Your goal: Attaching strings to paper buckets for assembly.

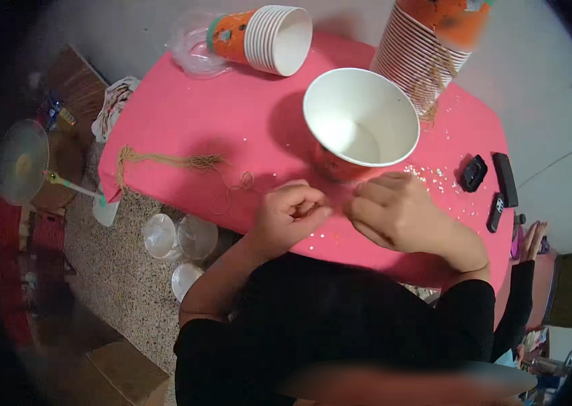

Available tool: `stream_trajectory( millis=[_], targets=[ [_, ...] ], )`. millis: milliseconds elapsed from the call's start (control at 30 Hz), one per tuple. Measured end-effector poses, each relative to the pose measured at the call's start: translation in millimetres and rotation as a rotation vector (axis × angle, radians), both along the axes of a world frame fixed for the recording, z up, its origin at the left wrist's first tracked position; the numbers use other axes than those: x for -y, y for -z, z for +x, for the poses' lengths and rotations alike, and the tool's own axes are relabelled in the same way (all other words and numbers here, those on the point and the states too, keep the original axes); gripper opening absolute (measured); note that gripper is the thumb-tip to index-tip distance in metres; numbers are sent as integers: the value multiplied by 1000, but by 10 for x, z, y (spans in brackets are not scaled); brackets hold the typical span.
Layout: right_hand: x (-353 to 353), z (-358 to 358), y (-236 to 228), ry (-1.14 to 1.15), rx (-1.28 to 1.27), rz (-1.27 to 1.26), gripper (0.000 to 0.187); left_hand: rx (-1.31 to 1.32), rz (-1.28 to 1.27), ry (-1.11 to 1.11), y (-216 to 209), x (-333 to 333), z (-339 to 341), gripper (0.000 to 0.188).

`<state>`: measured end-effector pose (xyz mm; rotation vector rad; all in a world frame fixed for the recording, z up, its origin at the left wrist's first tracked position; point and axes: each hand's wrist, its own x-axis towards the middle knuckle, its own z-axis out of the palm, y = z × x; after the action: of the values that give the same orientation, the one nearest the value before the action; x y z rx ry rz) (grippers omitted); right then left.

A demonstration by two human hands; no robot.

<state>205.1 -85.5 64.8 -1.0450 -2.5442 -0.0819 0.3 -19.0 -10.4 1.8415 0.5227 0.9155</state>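
My left hand (291, 213) is closed, thumb against curled fingers, near the table's front edge. A thin strand of tan twine (247, 180) runs over the cloth up to it; the piece between the fingertips is too fine to make out. Facing it, my right hand (398, 211) is closed with the fingers curled under, hiding what they grip. Just beyond both hands stands a large paper tub (360, 122), white inside and reddish-orange outside, with its mouth tilted toward me. To the left lies a bundle of tan twine (174, 160), one end hanging over the table edge.
A tall stack of paper tubs (411, 57) rises at the back right, with twine hanging on it. Another stack of tubs (259, 40) lies sideways by a clear plastic bag (198, 47). Right are a black case (473, 173) and a remote control (496, 212). Another person's hand (535, 240) shows beyond.
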Motion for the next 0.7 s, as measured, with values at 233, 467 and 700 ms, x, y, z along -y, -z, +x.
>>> stream_trajectory(
  millis=[233, 467, 700],
  targets=[
    [-133, 439, -306, 200, -171, -2, 23, 7, 180, -279, -44, 11, 170, 10],
    [-301, 516, -52, 195, -140, -243, 23, 82, 264, -271, -38, -41, 286, 10],
    [-241, 416, -117, 221, -80, -250, 28, 66, 222, -280, 7, -60, 232, 9]
  ],
)
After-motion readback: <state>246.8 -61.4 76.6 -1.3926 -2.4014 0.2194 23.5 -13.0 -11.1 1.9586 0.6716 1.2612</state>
